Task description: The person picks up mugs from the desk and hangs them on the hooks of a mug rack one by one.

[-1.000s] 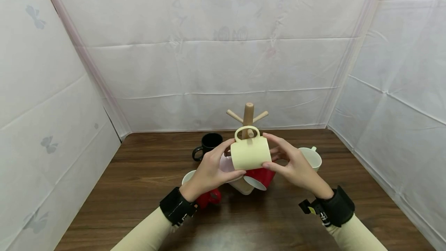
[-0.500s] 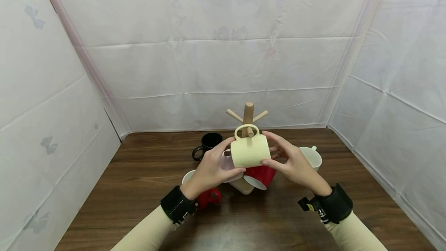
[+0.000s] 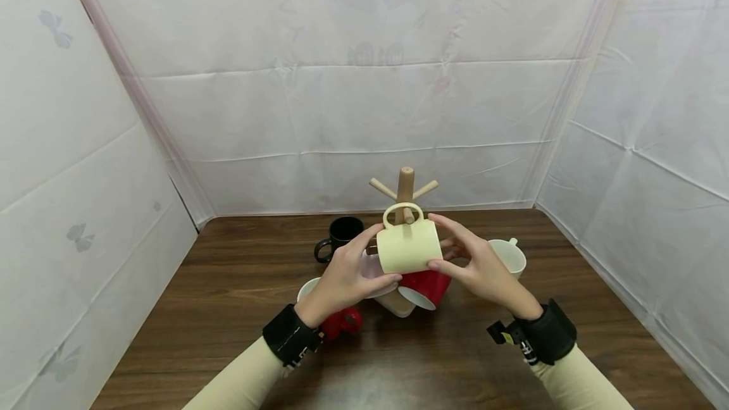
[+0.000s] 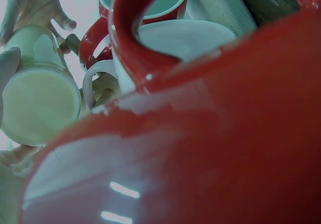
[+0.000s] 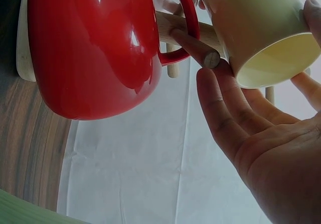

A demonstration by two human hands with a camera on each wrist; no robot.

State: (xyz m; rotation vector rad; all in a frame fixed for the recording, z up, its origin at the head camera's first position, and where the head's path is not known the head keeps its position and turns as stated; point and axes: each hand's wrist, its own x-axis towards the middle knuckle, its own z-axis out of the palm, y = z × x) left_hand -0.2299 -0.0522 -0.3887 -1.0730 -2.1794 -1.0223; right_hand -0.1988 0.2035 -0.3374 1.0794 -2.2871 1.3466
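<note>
Pinching the yellow mug (image 3: 409, 250) at both ends, you have it off the table on its side, in front of the wooden rack (image 3: 405, 183), handle (image 3: 403, 206) uppermost. Your left hand (image 3: 344, 276) grips one end between thumb and fingers; your right hand (image 3: 483, 273) pinches the other, its remaining fingers spread out beneath. A peg tip (image 3: 409, 216) shows inside the handle loop; how far it reaches through cannot be determined.

Handling assessment: the mug looks like glazed ceramic, so expect it rigid, moderately heavy, slick under your fingertips and liable to chip against its neighbours. Holding both ends is judged sound, since it leaves the handle free; keep your thumbs well around the body.

View comparison: the right wrist camera shows the open mouth (image 5: 283, 61) on your right-hand side and a peg (image 5: 198, 48) passing through the handle of a red mug (image 5: 95, 48); the head view hides both details. The left wrist camera shows the closed base (image 4: 40, 106), though another red mug (image 4: 200, 143) blocks much of that picture. Only the head view shows the black mug (image 3: 346, 230) standing behind your left hand.
</note>
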